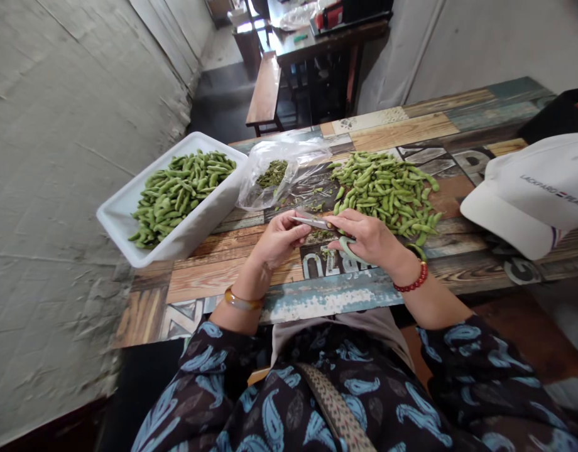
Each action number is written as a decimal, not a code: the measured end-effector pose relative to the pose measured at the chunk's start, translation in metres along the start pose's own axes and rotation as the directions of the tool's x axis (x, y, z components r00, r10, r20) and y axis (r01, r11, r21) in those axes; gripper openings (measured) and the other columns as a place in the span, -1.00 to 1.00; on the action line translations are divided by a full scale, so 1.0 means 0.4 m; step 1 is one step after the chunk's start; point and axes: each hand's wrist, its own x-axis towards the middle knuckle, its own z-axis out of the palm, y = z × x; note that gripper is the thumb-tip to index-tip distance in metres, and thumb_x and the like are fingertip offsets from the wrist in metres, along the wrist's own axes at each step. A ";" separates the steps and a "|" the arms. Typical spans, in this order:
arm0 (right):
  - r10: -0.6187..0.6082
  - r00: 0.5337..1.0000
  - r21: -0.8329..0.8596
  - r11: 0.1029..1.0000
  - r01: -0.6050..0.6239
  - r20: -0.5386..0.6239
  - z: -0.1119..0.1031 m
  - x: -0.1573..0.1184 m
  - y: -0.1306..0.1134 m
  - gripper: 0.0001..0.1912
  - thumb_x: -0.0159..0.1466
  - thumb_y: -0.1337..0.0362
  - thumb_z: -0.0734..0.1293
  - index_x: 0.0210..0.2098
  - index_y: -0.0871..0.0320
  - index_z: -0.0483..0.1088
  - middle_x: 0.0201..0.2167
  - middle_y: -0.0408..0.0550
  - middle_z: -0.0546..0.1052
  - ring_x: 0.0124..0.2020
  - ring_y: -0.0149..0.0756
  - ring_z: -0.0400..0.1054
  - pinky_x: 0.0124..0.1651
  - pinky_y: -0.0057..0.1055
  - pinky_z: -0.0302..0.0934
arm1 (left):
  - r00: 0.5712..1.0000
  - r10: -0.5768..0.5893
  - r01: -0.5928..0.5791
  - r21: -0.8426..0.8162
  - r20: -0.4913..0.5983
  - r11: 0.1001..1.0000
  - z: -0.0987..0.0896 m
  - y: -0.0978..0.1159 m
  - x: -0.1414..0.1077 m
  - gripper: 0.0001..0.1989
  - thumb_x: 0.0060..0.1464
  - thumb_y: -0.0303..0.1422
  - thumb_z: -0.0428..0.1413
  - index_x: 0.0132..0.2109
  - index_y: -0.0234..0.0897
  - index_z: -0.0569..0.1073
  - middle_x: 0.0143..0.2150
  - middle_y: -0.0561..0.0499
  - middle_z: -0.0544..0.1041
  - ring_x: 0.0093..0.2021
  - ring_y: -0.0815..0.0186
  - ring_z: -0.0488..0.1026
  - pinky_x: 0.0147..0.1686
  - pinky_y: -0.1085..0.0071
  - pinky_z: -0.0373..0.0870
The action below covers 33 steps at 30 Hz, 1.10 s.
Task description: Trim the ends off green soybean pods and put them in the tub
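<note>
My right hand (pixel 369 237) grips a pair of scissors (pixel 315 221) with pale green handles, the blades pointing left. Close to the blade tips, my left hand (pixel 282 240) has its fingers curled and thumb brought in; whatever it pinches is hidden. Just beyond my right hand lies a loose pile of green soybean pods (pixel 383 188) on the table. Small green trimmings (pixel 321 237) are scattered beneath the blades. A clear plastic bag (pixel 256 182) behind my left hand contains more trimmings (pixel 273 172).
On the left stands a white plastic tub (pixel 169 251) with many pods (pixel 180 194) inside. A white cap (pixel 538 188) lies at the right on the wood-patterned table (pixel 232 267). Beyond are a wooden bench (pixel 265 91) and another table (pixel 317 47). A rough wall (pixel 58 157) borders the left.
</note>
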 end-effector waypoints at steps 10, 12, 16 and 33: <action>0.191 0.905 -0.164 0.949 -0.269 -0.381 -0.051 0.003 0.041 -0.51 0.28 0.06 0.39 0.15 0.10 0.41 -0.13 0.06 0.51 -0.33 -0.22 0.40 -0.15 -0.25 0.41 | 0.998 -0.021 0.019 0.035 0.061 0.999 0.014 -0.004 0.020 -0.80 0.04 -0.35 0.18 -0.17 -0.31 0.42 -0.38 0.06 0.45 -0.50 0.48 0.34 -0.49 0.52 0.25; 0.202 0.879 -0.163 0.941 -0.296 -0.431 -0.052 0.003 0.046 -0.52 0.29 0.04 0.38 0.13 0.11 0.41 -0.14 0.07 0.50 -0.32 -0.21 0.39 -0.11 -0.22 0.40 | 0.998 0.031 -0.044 0.215 0.060 0.976 0.027 -0.021 0.031 -0.87 0.06 -0.44 0.09 -0.19 -0.28 0.37 -0.36 0.07 0.43 -0.50 0.47 0.33 -0.46 0.50 0.26; 0.208 0.890 -0.150 0.946 -0.289 -0.406 -0.042 0.006 0.038 -0.51 0.31 0.02 0.35 0.14 0.13 0.40 -0.11 0.07 0.49 -0.34 -0.24 0.38 -0.11 -0.23 0.39 | 0.965 0.249 -0.238 0.652 0.079 0.720 0.047 -0.048 0.050 -0.82 0.10 -0.54 -0.04 -0.14 -0.26 0.31 -0.37 0.08 0.40 -0.45 0.42 0.30 -0.37 0.46 0.27; 0.215 0.925 -0.145 0.952 -0.270 -0.315 -0.034 0.009 0.016 -0.54 0.31 0.18 0.37 0.17 0.12 0.37 -0.09 0.05 0.48 -0.36 -0.26 0.38 -0.16 -0.27 0.38 | 0.980 0.198 -0.142 0.715 0.006 0.685 0.059 -0.041 0.071 -0.86 -0.07 -0.44 0.25 -0.39 -0.30 0.41 -0.50 0.11 0.31 -0.46 0.41 0.22 -0.43 0.46 0.12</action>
